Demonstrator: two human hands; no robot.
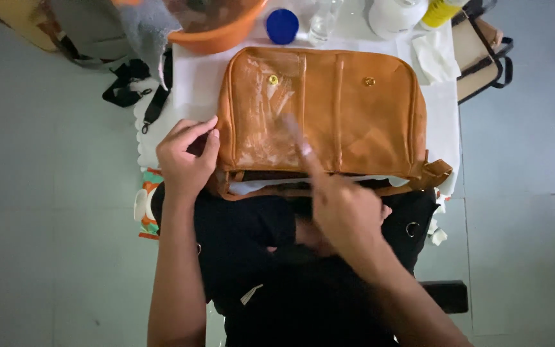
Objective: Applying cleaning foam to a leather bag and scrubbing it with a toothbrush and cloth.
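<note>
Tan bag [348, 115] lies flat on the white table [194, 83], front face up, near edge toward the person, two brass snaps on the upper part. Left panel of the bag is smeared with whitish film. Left hand [186, 157] sits at the bag's left edge, fingers curled in, thumb and fingertips pressed together at the seam; can't tell if anything is pinched between them. Right hand [342, 205] is motion-blurred, index finger stretched out with its tip on the bag's face near the centre seam, other fingers folded back; holds nothing visible. Far edge of the table: orange bowl [216, 35], blue lid [282, 26], clear glass [324, 19], white bottle [396, 16], yellow bottle [441, 11], crumpled tissue [435, 58]. Black strap [133, 90] hangs off the table's left side.
</note>
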